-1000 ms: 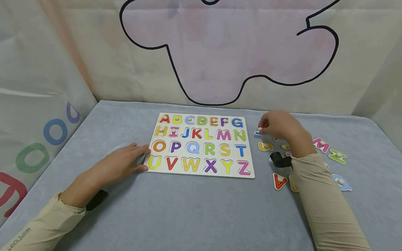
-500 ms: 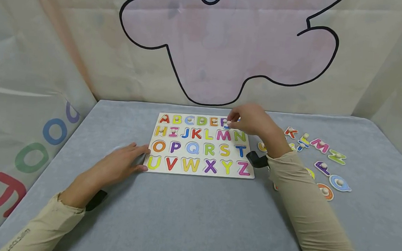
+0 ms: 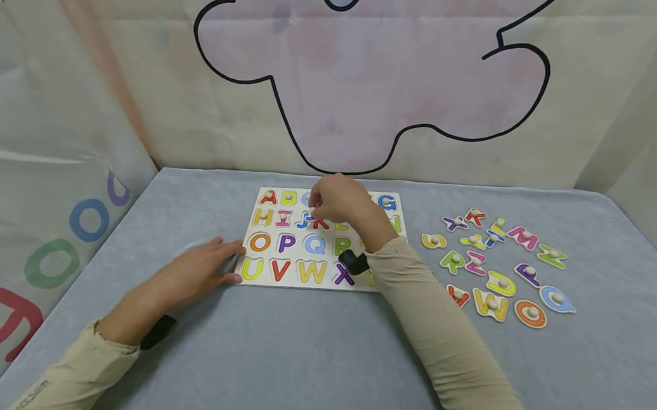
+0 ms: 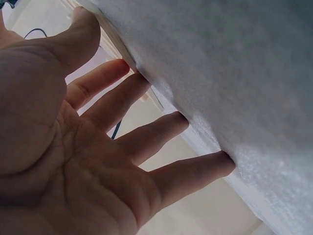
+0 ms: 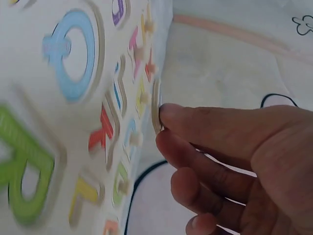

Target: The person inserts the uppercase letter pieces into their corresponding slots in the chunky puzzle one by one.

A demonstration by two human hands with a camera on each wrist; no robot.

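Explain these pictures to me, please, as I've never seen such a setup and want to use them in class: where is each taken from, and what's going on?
There is no machine here, only a person's two bare hands. The wide picture comes from a head-worn camera; the other two come from the left and right wrists. On the grey cloth lies an alphabet board, with loose letters to its right. The left hand rests at the board's left edge, fingers stretched out. The right hand pinches a letter piece, seen edge-on from the wrist.
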